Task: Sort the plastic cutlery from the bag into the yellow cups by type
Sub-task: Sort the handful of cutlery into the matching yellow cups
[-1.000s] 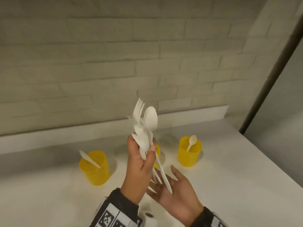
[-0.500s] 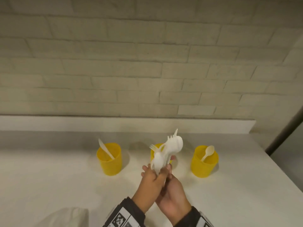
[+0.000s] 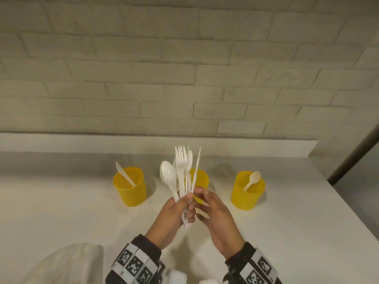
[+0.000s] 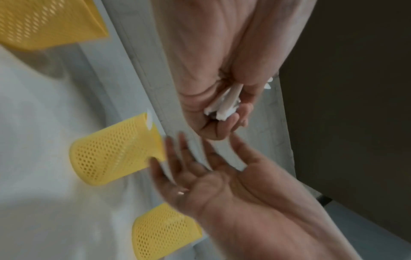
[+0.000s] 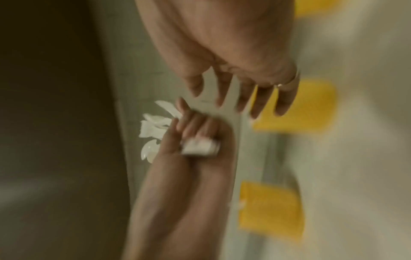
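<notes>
My left hand (image 3: 185, 204) grips the handles of a bunch of white plastic cutlery (image 3: 180, 177), held upright and fanned out: a spoon (image 3: 168, 176), forks (image 3: 180, 158) and a knife (image 3: 196, 169). My right hand (image 3: 203, 199) is just to its right with fingers spread and nothing held; in the left wrist view its palm (image 4: 200, 179) lies bare under the handles (image 4: 224, 105). Three yellow cups stand in a row behind: the left cup (image 3: 129, 186) has a knife (image 3: 124, 176), the middle cup (image 3: 202, 178) is partly hidden, and the right cup (image 3: 247, 191) has a spoon (image 3: 253, 179).
A crumpled clear plastic bag (image 3: 67, 263) lies on the white counter (image 3: 61, 212) at the lower left. A brick wall with a low white ledge (image 3: 82, 142) runs behind the cups. The counter's edge drops off at the right (image 3: 348, 212).
My left hand has lowered the bunch from up high and fanned it upright in front of the middle cup. My right hand closed in under the handles, then came off to the right.
</notes>
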The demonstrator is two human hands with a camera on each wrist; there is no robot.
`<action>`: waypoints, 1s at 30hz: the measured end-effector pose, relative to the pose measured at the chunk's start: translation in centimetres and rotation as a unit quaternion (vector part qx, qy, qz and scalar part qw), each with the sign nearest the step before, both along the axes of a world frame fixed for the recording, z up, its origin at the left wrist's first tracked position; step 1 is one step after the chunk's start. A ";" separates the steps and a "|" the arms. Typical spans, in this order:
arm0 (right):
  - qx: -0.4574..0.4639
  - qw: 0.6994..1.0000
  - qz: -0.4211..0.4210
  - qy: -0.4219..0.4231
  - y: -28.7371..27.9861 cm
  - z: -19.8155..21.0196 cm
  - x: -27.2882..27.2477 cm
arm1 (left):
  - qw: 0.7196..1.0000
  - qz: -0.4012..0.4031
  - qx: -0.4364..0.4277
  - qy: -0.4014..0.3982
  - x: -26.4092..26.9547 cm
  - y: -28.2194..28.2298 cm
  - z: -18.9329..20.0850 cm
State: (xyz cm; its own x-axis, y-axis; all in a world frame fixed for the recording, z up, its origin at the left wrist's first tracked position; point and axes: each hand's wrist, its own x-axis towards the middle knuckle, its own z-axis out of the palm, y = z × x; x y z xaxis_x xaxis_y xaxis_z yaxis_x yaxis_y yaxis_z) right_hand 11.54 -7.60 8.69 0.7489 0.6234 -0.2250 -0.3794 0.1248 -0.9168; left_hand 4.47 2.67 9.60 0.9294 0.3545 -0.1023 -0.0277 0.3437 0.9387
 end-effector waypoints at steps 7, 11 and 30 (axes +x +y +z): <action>-0.089 0.979 0.030 -0.182 0.2 0.9 0.9 | 0.998 -0.030 -0.005 0.058 -2.3 0.3 -2.0; -0.080 0.981 0.053 -0.169 2.6 1.2 0.9 | 0.994 0.063 0.021 0.083 -4.3 2.4 -1.9; -0.128 0.937 0.027 -0.324 18.5 1.2 0.8 | 0.989 0.124 -0.055 0.065 -10.7 9.6 -2.8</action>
